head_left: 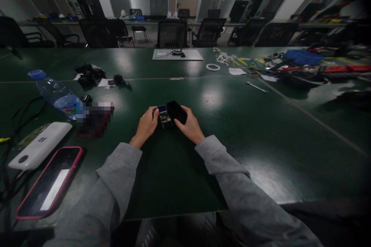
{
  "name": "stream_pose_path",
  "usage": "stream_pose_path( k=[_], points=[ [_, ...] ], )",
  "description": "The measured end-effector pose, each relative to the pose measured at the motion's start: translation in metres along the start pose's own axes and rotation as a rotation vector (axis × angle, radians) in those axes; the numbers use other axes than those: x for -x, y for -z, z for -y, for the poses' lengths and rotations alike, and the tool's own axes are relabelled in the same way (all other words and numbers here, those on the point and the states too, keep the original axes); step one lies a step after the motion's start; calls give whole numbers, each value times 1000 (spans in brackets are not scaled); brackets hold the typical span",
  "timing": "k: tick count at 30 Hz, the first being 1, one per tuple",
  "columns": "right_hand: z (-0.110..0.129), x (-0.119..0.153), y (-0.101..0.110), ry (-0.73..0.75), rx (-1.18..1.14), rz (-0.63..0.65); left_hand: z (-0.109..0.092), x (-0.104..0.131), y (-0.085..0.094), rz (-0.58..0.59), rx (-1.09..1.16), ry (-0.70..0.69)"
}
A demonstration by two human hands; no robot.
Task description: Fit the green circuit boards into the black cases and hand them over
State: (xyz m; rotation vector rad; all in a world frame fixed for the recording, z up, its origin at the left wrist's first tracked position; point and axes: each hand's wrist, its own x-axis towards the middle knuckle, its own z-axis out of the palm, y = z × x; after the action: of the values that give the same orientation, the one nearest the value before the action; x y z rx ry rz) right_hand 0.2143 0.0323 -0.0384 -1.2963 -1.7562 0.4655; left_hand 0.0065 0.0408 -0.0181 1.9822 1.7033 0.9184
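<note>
Near the middle of the green table, my left hand (147, 122) is closed on the left edge of a small circuit board (165, 119) with a bluish screen at its far end. My right hand (190, 124) grips a flat black cover (177, 112) from its right side, thumb on the near edge. The cover is tilted and sits right beside the board, partly over its right side. Whether the two parts touch is hard to make out. Fingers beneath both parts are hidden.
Left on the table (179, 185) are a water bottle (59, 96), a white power bank (40, 146) and a pink-cased phone (50, 183). Black parts (89, 75) lie farther back. A wrench (257, 87), a tape roll (213, 67) and tangled cables (304, 67) are at the right.
</note>
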Motion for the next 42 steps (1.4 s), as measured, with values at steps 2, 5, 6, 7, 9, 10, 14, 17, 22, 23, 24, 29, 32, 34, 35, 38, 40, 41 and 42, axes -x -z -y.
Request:
stream_pose_path(
  k=[2,5,6,7,9,10,14,17,22,23,24,29,32,34,35,38,40,41,42],
  points=[
    [1,0,0,6,7,14,-1,0,1,7,2,1],
    [1,1,1,29,31,12,-1,0,2,13,10,2],
    [1,1,1,37,42,10,-1,0,2,15,14,1],
    [0,1,0,44,53,9,-1,0,2,15,17,1],
    [-1,1,0,54,74,5,1,0,1,13,23,-6],
    [-1,1,0,58,84,0,2,-1,1,10,21,-10],
    [-2,1,-1,84,115,-25,4,-1,-1,7,10,-19],
    [-3,0,-2,103,138,-55,5,0,-2,4,15,-31],
    [-6,0,-2,101,173,-76,3,0,-1,2,6,-36],
    [-7,0,-2,100,178,-81,3,0,-1,3,6,-37],
    [-8,0,-2,99,181,-85,3,0,0,5,7,-37],
    [-7,0,-1,81,191,-78,0,1,2,17,11,-26],
    [-6,0,-1,66,195,-80,1,1,2,15,13,-30],
    [-5,1,-1,56,203,-91,1,1,2,13,17,-37],
    [-5,1,-1,50,208,-95,1,1,2,12,19,-42],
    [-5,1,-2,39,215,-95,1,2,2,11,23,-58],
    [-6,0,-2,34,211,-99,0,2,2,7,14,-59],
    [-6,0,-2,32,208,-104,-1,2,2,7,5,-57],
    [-6,0,-2,30,206,-110,-1,2,2,6,-4,-53]
  ],
)
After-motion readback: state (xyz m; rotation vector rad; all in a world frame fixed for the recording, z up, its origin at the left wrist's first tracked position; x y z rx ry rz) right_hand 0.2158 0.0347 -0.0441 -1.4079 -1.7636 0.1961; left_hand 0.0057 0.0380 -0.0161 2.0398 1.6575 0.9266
